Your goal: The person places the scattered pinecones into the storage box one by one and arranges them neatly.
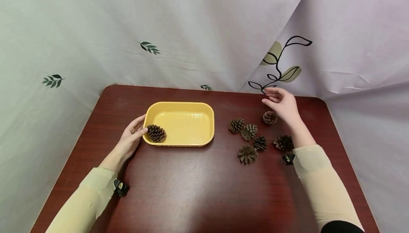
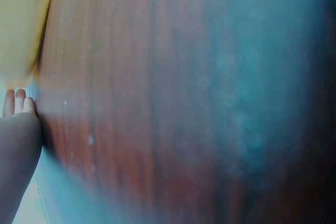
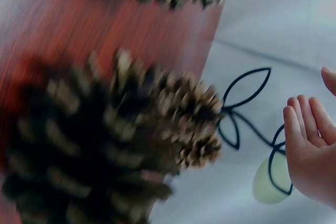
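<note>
At the left end of a yellow rectangular tray [image 1: 183,128], my left hand [image 1: 130,138] grips the rim, thumb over the edge and fingers along the outer wall. One brown pine cone [image 1: 156,133] lies inside, in the tray's near left corner, close to the thumb. My right hand [image 1: 282,106] hovers over the far right of the table with fingers loosely bent and nothing held. Just below it sits a pine cone [image 1: 270,117], apart from the fingers. In the right wrist view, a pine cone [image 3: 79,150] looms large and blurred, away from the hand.
Several more pine cones, among them one [image 1: 247,154] at the near side and one [image 1: 283,143] beside my right wrist, lie right of the tray. The dark red table [image 1: 179,190] meets a pale leaf-patterned cloth [image 1: 191,31] behind it.
</note>
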A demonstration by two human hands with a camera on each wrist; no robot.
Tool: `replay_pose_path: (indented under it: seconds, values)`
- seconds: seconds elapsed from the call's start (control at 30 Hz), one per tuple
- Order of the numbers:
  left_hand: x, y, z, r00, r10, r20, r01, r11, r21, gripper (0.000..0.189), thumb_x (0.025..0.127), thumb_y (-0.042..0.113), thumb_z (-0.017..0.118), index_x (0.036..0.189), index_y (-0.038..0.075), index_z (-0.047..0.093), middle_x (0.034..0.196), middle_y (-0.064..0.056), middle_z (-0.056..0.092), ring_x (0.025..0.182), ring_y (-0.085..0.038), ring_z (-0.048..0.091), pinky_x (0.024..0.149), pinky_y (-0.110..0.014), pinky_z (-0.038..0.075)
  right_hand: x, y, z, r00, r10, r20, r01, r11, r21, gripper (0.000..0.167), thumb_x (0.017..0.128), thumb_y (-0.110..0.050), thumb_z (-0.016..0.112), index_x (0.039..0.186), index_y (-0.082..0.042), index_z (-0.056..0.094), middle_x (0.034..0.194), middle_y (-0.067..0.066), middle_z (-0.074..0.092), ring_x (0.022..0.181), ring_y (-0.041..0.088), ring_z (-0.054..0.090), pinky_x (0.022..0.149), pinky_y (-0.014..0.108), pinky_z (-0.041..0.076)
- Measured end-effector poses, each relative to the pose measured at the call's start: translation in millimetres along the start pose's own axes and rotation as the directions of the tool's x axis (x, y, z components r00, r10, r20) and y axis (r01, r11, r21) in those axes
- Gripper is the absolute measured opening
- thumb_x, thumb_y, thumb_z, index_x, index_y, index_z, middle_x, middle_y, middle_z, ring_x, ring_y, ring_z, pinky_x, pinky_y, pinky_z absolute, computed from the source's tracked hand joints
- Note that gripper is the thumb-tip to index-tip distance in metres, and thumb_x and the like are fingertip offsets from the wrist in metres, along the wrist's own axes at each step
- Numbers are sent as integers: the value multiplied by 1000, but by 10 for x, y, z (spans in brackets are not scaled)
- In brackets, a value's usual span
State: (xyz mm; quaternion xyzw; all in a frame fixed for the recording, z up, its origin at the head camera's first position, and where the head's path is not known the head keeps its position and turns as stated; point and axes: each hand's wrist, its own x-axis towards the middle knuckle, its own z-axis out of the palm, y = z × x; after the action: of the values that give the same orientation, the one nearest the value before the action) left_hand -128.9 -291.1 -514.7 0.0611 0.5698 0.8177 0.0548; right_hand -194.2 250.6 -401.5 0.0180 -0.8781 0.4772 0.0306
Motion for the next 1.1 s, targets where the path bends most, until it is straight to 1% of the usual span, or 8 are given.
replay_pose_path:
  seconds: [0.13,0.23,0.37,0.43,0.5,0.63,0.8,1.1]
  values:
    - [-5,3,-13,1000,-8,0,8,1000,7,50,104,-11,53,144,18,60,140,12,68,131,0,61,107,-13,48,30,104,-77,999,7,-38,-8,1000,-25,47,99,-11,76,142,2,63,135,20,68,99,-18,58,96,7,52]
    - [-10,13,-19,1000,-15,3,15,1000,19,49,105,-10,53,143,20,61,140,13,68,131,1,60,107,-13,47,59,196,-125,998,17,-63,-21,998,-59,47,98,-11,76,142,1,63,133,14,68,104,-12,61,98,9,52]
    - [-15,23,-23,1000,-24,1,24,999,31,49,105,-9,53,142,22,61,140,15,67,131,2,60,107,-12,47,107,303,-182,996,17,-87,-28,993,-116,47,98,-9,75,143,2,63,138,23,67,119,16,68,104,18,54]
    - [-15,24,-24,1000,-27,2,27,999,30,49,105,-9,52,143,22,61,140,15,67,131,2,60,106,-12,47,126,345,-205,995,18,-99,-32,989,-147,48,98,-9,75,143,2,62,140,28,65,124,30,66,105,24,55]
    - [-15,26,-26,1000,-29,6,29,999,29,49,106,-9,52,144,21,60,140,15,66,131,3,60,106,-12,47,145,393,-225,994,24,-107,-42,985,-169,49,98,-9,75,143,3,61,140,29,64,127,38,63,107,28,54]
    - [-9,23,-29,999,-40,3,40,999,33,49,106,-9,52,143,21,60,140,16,66,131,3,59,106,-12,47,175,501,-251,992,55,-111,-74,981,-177,51,98,-10,75,145,3,60,142,29,62,129,40,60,110,35,53]
    - [-1,22,-24,999,-47,-7,47,998,40,48,105,-8,55,143,22,60,140,16,66,131,3,59,106,-12,48,207,638,-306,992,97,-77,-109,979,-171,55,100,-14,74,149,2,56,148,30,57,135,47,56,114,55,47]
    - [0,22,-18,999,-44,-9,44,998,42,49,105,-9,53,144,21,59,141,16,65,131,2,59,106,-12,48,251,756,-361,990,132,-42,-137,974,-180,60,100,-17,74,153,2,52,151,32,55,140,50,52,115,61,43]
